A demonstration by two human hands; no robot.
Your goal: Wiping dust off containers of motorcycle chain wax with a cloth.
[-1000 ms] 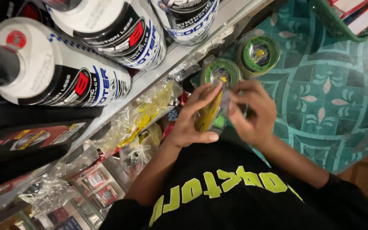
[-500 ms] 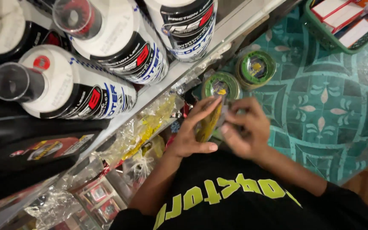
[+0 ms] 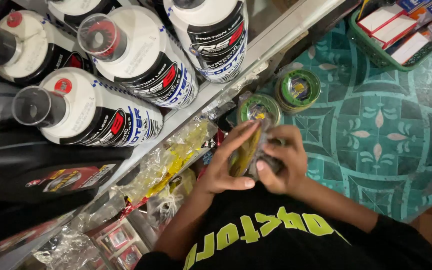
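Nearest to us is our black shirt (image 3: pixel 276 235) with yellow-green lettering, filling the bottom of the view. Just beyond it our hands meet over a small clear plastic packet (image 3: pixel 246 152) with something yellowish inside. Our left hand (image 3: pixel 223 167) is closed around the packet's left side, fingers stretched along it and thumb tucked underneath. Our right hand (image 3: pixel 283 160) grips the packet's right side, fingers curled over its top edge. The packet sits upright between the two hands, above the edge of the teal patterned floor (image 3: pixel 386 130).

Just past the hands stand two round green spools wrapped in clear plastic: the nearer spool (image 3: pixel 259 107) almost touches our fingertips, and the farther spool (image 3: pixel 298 89) lies just beside it to the right.

To the left, crumpled clear bags with yellow contents (image 3: pixel 176 155) hang along a metal shelf rail (image 3: pixel 256 57). Small red-and-white packets (image 3: pixel 116 240) lie low on the left.

Farther left, white bottles with black labels (image 3: pixel 136 65) stand on the shelf, with a black bottle (image 3: pixel 41 175) nearer. At the far right, a green basket (image 3: pixel 376 50) holds small white and red boxes.
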